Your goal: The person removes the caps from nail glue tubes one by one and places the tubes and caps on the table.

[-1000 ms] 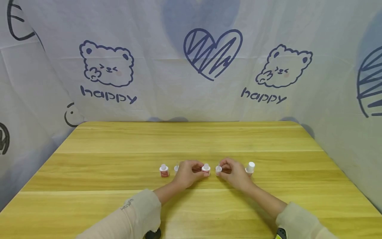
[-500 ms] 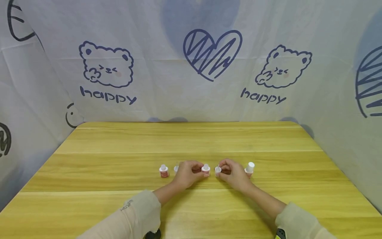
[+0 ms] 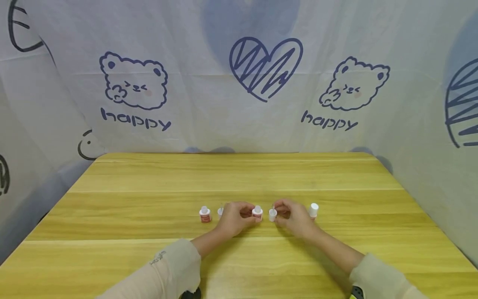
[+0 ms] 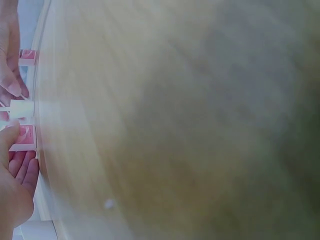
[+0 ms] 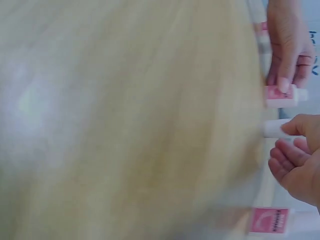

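Note:
My left hand [image 3: 233,218] holds a small white bottle [image 3: 257,213] upright on the table, thumb against its pink-red label and fingers behind. The bottle's pale neck is uncapped. Just right of it, a white brush cap [image 3: 273,215] stands upside down, its thin stem pointing up. My right hand [image 3: 295,216] is beside this cap; in the right wrist view its thumb overlaps the cap [image 5: 274,128] while the other fingers are spread away. Whether the thumb still touches it is hard to tell.
Left of the hands stands another uncapped bottle [image 3: 205,214], with a second upturned cap [image 3: 220,212] partly hidden by my left hand. A capped bottle [image 3: 313,210] is behind my right hand. The wooden table [image 3: 239,174] ends at a printed cloth [image 3: 209,124].
My right thumb and fingers have loosened and drawn slightly right, off the upturned cap, which stays standing. My left hand and its bottle have not moved.

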The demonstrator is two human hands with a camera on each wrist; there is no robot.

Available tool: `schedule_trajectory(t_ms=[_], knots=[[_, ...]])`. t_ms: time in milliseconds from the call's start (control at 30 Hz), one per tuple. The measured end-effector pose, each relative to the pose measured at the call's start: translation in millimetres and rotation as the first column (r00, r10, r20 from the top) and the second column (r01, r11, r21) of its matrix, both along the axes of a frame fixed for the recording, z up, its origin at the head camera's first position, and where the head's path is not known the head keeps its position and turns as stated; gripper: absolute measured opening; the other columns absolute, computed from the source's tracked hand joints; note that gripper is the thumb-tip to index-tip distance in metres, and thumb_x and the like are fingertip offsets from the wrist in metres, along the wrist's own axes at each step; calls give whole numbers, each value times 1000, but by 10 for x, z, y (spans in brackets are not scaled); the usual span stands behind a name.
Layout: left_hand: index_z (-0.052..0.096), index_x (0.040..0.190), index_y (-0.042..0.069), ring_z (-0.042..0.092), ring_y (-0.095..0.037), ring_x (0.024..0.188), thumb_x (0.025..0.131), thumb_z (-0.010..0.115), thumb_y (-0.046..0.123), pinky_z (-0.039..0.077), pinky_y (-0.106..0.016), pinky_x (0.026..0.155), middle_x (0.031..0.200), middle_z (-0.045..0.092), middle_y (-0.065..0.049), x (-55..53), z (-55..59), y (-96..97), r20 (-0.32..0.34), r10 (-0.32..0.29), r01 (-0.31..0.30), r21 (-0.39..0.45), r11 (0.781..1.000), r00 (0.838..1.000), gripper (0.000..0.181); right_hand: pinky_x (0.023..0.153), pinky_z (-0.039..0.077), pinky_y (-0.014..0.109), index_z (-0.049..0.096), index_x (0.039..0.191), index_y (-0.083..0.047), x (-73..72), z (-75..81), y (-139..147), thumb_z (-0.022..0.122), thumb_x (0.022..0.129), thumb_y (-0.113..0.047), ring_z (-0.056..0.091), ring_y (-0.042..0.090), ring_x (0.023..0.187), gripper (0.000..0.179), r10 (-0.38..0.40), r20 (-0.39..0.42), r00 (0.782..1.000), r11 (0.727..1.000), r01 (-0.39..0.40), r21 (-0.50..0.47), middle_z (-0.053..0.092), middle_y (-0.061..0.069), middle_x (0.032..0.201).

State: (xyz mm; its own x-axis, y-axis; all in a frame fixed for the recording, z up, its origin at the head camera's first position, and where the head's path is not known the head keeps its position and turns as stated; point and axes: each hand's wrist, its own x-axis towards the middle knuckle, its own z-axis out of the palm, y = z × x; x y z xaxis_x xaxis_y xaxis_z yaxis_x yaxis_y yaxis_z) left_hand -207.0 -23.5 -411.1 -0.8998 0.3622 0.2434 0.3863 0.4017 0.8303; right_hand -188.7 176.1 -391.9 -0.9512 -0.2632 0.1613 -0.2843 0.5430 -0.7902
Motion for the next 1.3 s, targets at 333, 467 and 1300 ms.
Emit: schedule_trajectory(t_ms=[333, 467, 1300], knots=[[63, 108, -8, 66, -28, 93, 79, 74, 12, 55, -28, 76, 104, 68, -20, 29, 80, 57, 22, 26, -26, 8, 1000, 999, 38, 87, 51, 40, 60, 108, 7, -20, 332, 124, 59, 84, 9, 61, 34, 101, 24, -27, -112, 993, 994, 39, 99, 65, 21, 107], [60, 113, -8, 64, -30, 100, 80, 73, 12, 54, -35, 83, 110, 66, -21, 21, 160, 69, 6, 33, -33, 4, 999, 999, 41, 71, 56, 35, 62, 105, 5, -18, 442, 178, 60, 84, 7, 62, 34, 96, 21, -48, -149, 988, 994, 61, 85, 66, 20, 104], [63, 113, -3, 61, -31, 107, 80, 74, 18, 49, -41, 92, 116, 64, -17, 46, 598, 336, -67, -65, 66, 2, 998, 996, 40, 81, 52, 43, 67, 101, 3, 60, 501, 688, 66, 85, -9, 63, 30, 92, 20, -49, -229, 972, 968, 103, 229, 69, 18, 101]])
